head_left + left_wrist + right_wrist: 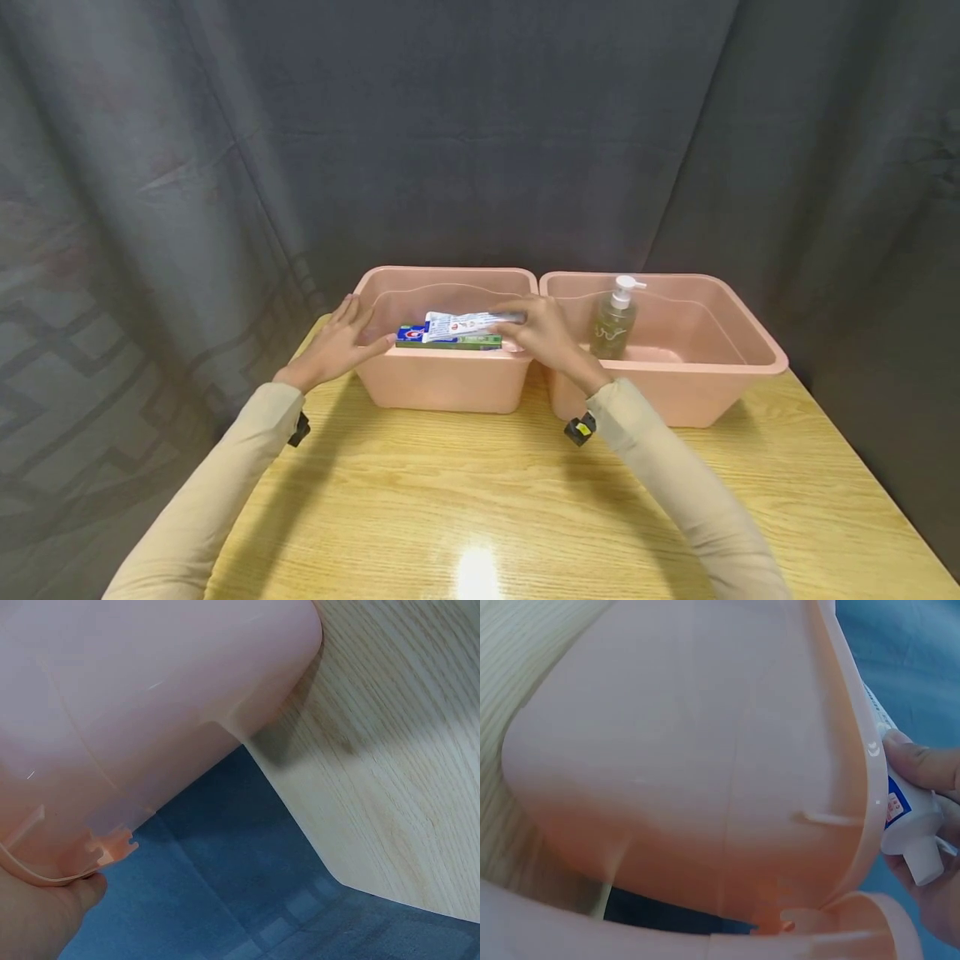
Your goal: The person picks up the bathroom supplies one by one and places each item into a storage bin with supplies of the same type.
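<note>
My right hand (543, 332) grips a white toothpaste tube (463, 325) by its cap end, above the left pink bin (442, 379). In the right wrist view the thumb lies on the toothpaste tube (911, 810), and its white cap points downward past the bin rim. Beneath the tube, a blue and green toothpaste box (450, 342) shows inside the same bin. At that bin's left front corner, my left hand (333, 346) touches the rim with fingers and thumb spread. Only part of that hand (37, 915) shows in the left wrist view.
A right pink bin (667, 392) stands beside the left one, holding a pump bottle (613, 321) of greenish liquid with a white pump. Both bins are on a wooden table (420, 483). A dark grey curtain (465, 142) hangs behind.
</note>
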Action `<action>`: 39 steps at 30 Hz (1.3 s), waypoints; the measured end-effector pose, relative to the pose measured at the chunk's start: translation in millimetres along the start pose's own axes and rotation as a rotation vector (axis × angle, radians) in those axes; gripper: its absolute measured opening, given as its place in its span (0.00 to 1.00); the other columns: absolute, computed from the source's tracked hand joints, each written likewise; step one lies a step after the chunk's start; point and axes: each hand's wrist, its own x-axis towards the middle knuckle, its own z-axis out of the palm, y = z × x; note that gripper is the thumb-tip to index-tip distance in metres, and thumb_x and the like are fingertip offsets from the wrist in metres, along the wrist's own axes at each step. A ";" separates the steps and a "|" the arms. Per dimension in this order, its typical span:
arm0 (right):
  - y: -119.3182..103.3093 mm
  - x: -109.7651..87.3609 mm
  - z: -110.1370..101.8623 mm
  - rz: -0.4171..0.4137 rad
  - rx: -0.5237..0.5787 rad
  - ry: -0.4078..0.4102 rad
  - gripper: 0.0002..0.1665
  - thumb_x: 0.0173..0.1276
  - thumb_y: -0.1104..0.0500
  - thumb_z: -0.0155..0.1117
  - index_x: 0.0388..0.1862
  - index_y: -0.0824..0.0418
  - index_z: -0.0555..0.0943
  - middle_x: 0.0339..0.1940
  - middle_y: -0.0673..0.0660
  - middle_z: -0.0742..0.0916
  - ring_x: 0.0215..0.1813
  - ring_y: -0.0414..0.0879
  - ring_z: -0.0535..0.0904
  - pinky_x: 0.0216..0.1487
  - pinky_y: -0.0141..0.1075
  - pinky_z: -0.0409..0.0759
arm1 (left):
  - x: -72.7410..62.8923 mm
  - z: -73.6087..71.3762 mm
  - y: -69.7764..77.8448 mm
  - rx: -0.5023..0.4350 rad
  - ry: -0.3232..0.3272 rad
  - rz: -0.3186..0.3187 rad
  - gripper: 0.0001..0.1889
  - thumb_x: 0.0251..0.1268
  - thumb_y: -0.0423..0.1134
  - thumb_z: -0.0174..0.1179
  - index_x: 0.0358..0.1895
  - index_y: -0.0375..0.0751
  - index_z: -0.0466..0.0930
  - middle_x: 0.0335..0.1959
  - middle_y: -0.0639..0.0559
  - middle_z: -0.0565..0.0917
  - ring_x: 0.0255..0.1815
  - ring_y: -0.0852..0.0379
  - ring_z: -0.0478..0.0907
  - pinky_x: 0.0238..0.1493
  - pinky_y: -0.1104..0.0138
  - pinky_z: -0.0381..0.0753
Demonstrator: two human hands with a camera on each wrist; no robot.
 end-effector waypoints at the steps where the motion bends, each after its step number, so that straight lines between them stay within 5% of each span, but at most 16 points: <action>1: -0.4 0.9 1.5 -0.004 -0.006 0.007 0.13 0.56 0.64 0.77 0.41 0.65 0.89 0.41 0.58 0.90 0.41 0.50 0.85 0.41 0.40 0.82 | 0.1 0.0 -0.5 0.002 0.001 -0.001 0.50 0.67 0.72 0.45 0.79 0.39 0.46 0.79 0.32 0.36 0.79 0.40 0.28 0.69 0.33 0.41; 10: -3.2 6.7 14.1 0.006 0.005 0.001 0.12 0.58 0.64 0.76 0.42 0.65 0.89 0.42 0.58 0.90 0.39 0.47 0.83 0.39 0.39 0.79 | 0.0 0.7 -0.9 0.008 0.004 0.002 0.50 0.67 0.73 0.44 0.79 0.38 0.47 0.79 0.31 0.36 0.79 0.39 0.28 0.69 0.33 0.41; 20: 2.2 6.3 27.2 -0.007 -0.029 0.008 0.13 0.56 0.63 0.78 0.41 0.64 0.90 0.38 0.56 0.90 0.44 0.51 0.82 0.48 0.45 0.77 | -0.9 -1.8 1.0 0.014 -0.016 0.007 0.49 0.68 0.72 0.44 0.80 0.41 0.44 0.79 0.33 0.35 0.79 0.42 0.27 0.70 0.35 0.40; 39: 3.9 1.3 33.7 0.011 -0.068 -0.034 0.12 0.57 0.63 0.77 0.41 0.64 0.89 0.36 0.56 0.90 0.34 0.45 0.79 0.29 0.33 0.76 | -2.6 -2.7 2.8 0.000 0.000 0.013 0.50 0.67 0.72 0.45 0.79 0.38 0.48 0.79 0.33 0.37 0.79 0.40 0.29 0.70 0.35 0.42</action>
